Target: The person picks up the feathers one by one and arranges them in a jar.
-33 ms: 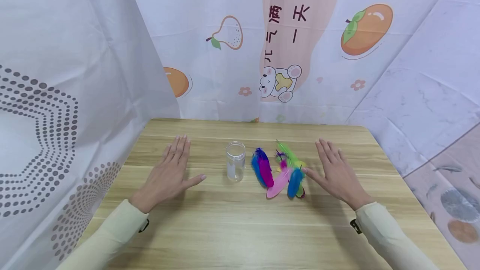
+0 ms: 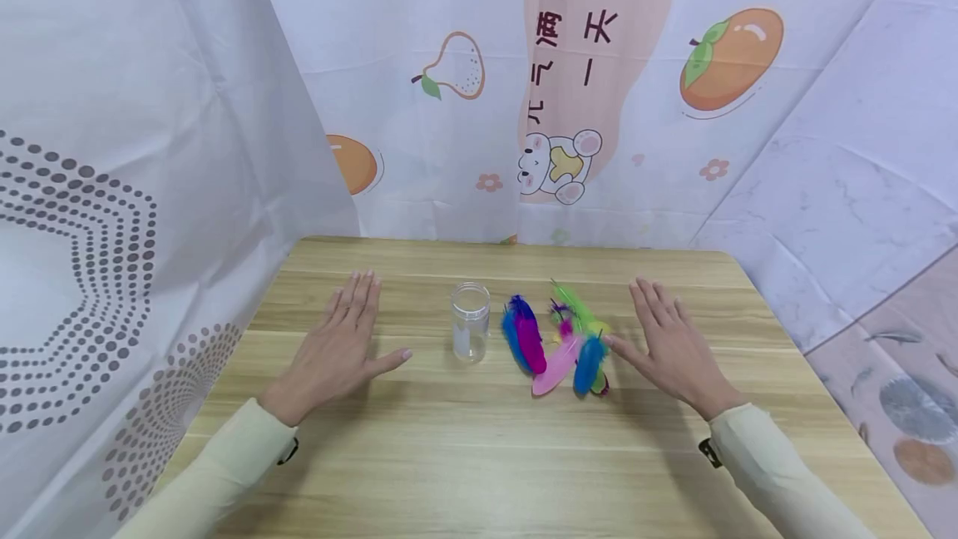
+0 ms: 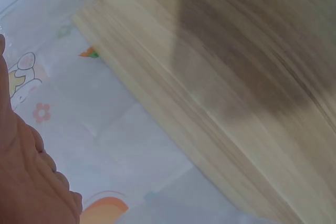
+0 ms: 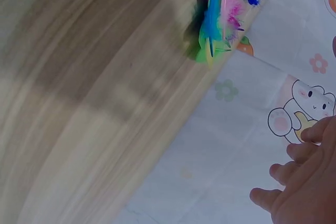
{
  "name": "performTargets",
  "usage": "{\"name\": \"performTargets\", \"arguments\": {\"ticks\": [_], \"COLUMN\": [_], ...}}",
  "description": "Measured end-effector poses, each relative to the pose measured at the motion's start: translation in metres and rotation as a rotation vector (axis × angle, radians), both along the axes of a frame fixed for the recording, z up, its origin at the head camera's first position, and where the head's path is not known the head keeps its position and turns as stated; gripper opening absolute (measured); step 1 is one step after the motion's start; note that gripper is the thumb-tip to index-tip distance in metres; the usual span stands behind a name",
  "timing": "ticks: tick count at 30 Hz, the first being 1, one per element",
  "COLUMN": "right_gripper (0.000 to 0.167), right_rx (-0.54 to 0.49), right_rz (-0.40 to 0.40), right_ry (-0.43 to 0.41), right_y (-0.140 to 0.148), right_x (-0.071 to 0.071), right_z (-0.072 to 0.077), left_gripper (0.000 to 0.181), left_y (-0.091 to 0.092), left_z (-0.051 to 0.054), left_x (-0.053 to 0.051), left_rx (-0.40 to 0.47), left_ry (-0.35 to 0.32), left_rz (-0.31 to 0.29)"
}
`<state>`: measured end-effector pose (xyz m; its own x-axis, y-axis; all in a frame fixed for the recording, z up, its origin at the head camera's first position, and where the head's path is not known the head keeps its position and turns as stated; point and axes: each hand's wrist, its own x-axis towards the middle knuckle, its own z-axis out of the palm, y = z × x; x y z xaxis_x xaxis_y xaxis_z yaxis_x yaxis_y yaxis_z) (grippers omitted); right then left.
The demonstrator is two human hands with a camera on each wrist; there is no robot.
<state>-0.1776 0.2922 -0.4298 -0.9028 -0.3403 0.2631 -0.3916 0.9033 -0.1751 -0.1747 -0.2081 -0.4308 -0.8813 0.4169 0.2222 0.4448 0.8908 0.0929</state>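
On the wooden table (image 2: 479, 456), a clear jar (image 2: 470, 331) and bright feathers (image 2: 531, 346) sit between hands (image 2: 329, 352) (image 2: 677, 352) with fingers outstretched.

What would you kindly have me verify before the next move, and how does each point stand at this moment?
1. Left hand free: ok; its fingers are straight and it holds nothing.
2. Right hand free: ok; it lies open, gripping nothing.
3. Right thumb clear of the blue feather: cannot tell; its tip is right beside it, and contact is unclear.
4. Clear jar upright: ok; it stands on the table between the left hand and the feathers.
5. Jar free of feathers: ok; none shows through its wall.
6. Feathers separated from one another: not ok; several overlap.
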Motion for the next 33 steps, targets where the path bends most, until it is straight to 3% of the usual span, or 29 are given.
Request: {"name": "performTargets", "arguments": {"ticks": [4, 7, 14, 18, 27, 33], "right_gripper": [0.093, 0.09, 0.072, 0.056, 0.032, 0.033], "right_rx": [-0.003, -0.012, -0.043, -0.086, -0.096, -0.116], "right_rz": [-0.002, -0.016, -0.036, -0.047, -0.09, -0.096], "right_ry": [-0.004, -0.02, -0.038, -0.065, -0.239, -0.33], "right_y": [-0.001, -0.002, -0.007, -0.008, -0.019, -0.03], "right_x": [0.0, 0.001, 0.004, 0.005, 0.013, 0.017], "right_z": [-0.002, -0.004, -0.009, -0.014, -0.032, -0.038], "left_gripper": [0.113, 0.106, 0.076, 0.065, 0.067, 0.07], "left_y": [0.001, 0.004, 0.018, 0.028, 0.056, 0.07], "left_z": [-0.001, -0.001, 0.007, 0.01, 0.002, 0.004], "left_x": [0.0, 0.0, -0.005, -0.012, -0.023, -0.03], "left_rx": [0.025, 0.101, 0.512, 0.661, 0.741, 0.793], "left_ry": [-0.021, -0.063, -0.197, -0.231, -0.258, -0.265], "left_rz": [-0.011, -0.022, -0.034, -0.062, -0.117, -0.144]}}
